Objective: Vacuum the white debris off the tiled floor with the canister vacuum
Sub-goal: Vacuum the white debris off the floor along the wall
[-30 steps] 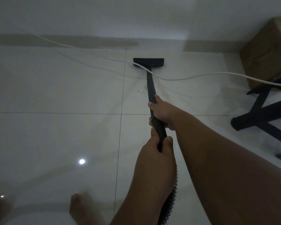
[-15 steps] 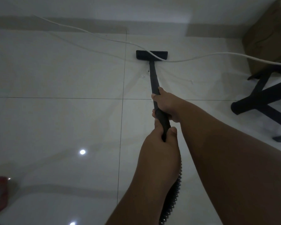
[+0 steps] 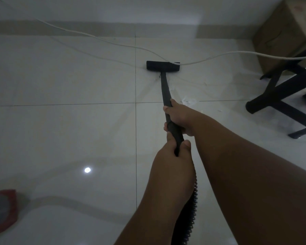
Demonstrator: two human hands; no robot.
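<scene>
So that we can steer the flat black nozzle (image 3: 162, 65), our right hand (image 3: 179, 117) and left hand (image 3: 173, 158) both clench the long black plastic wand (image 3: 164, 89).

Bare right hand (image 3: 179, 119) placed further forward; fingers curled round slim black tapered vacuum wand (image 3: 165, 89), fingertips seen at its left side. Bare right forearm (image 3: 245, 165) stretched in from lower right, nearly straight. Bare left hand (image 3: 173, 156) set just behind right hand, close to it; wand clasped from above, thumb (image 3: 186, 144) laid on right side, forefinger on left. Bare left forearm (image 3: 155, 209) raised from bottom centre, held beside and left of right forearm.
</scene>
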